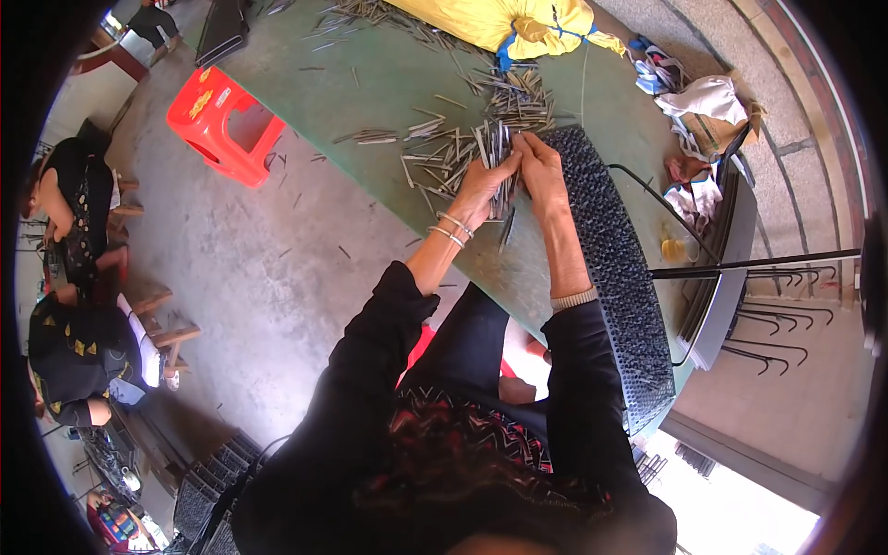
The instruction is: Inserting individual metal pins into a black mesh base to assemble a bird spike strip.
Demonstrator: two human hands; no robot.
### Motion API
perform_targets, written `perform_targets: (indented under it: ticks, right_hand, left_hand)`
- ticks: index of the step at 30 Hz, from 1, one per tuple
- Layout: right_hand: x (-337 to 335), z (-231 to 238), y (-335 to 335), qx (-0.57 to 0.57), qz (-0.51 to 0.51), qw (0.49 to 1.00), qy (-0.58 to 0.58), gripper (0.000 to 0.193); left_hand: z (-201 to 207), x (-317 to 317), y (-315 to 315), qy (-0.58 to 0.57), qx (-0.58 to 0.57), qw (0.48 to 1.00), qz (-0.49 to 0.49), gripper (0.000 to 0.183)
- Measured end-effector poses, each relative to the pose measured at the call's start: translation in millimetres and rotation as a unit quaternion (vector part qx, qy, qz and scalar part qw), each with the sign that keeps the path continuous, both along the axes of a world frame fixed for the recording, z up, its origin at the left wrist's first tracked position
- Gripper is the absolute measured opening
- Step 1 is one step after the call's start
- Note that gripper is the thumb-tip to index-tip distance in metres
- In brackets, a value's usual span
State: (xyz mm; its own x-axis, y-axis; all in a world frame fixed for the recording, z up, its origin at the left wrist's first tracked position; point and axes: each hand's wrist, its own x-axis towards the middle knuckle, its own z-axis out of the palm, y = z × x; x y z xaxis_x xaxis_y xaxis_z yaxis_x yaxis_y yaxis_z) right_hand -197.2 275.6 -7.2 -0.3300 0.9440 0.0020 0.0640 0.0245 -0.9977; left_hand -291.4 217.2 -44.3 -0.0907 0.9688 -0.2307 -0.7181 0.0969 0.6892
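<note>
My left hand, with bangles at its wrist, is closed round a bundle of thin grey sticks held over the table. Close beside it, my right hand has its fingers bent and pressed together at the bundle's edge; what its fingertips pinch is mostly hidden, though it seems to be one or more of the sticks. Many loose sticks lie scattered under and around the bundle. Along the right of my right forearm stands a long black rack with a dense, studded top.
The green table bears a yellow sack at its far end. A red plastic stool stands on the floor to the left. Cloths and a carton lie at the right, near black metal hooks. Other people sit far left.
</note>
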Motion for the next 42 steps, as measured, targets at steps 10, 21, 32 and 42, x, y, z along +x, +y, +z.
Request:
perform_targets:
  ticks: [10,21,32,42]
  right_hand:
    - [-13.3,19.4,-35.6,0.291,-0.005,0.956,-0.038,0.035]
    - [-3.7,25.2,-55.2,0.260,-0.033,0.963,-0.067,0.031]
    - [42.7,10.9,-99.8,0.244,-0.124,0.929,-0.249,0.036]
    - [24.1,-62.1,-103.2,0.245,-0.113,0.801,-0.535,0.025]
  left_hand:
    - [-17.9,11.9,-5.3,0.444,0.081,0.885,0.113,0.030]
    - [-18.6,19.9,-12.4,0.401,0.124,0.900,0.114,0.034]
    - [-33.1,14.0,-9.0,0.350,0.063,0.926,0.127,0.025]
    - [8.3,12.8,2.0,0.083,-0.010,0.983,0.163,0.017]
